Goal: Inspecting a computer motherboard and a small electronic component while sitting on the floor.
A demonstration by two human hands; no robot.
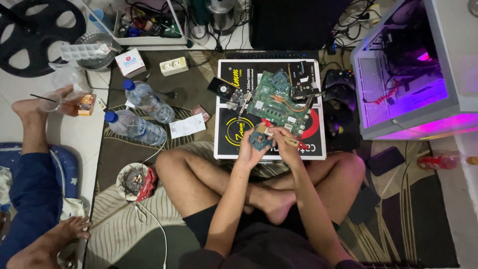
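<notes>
I'm gripping a small circuit board (259, 140) in my left hand (247, 149), right hand (285, 139) pinching a brush (288, 140) (large green motherboard (279, 103) waiting untouched).

A flat black-and-white cardboard box (271, 107) with yellow and red round marks lies before the crossed legs, a small white carton (130, 62) with red print sits at upper left, and a white paper slip (187, 125) lies beside two blue-capped bottles (142, 113).

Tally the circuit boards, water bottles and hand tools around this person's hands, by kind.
Circuit boards: 2, the large green board and the small board in the left hand
Brush: 1, in the right hand
Water bottles: 2
Total: 5
</notes>
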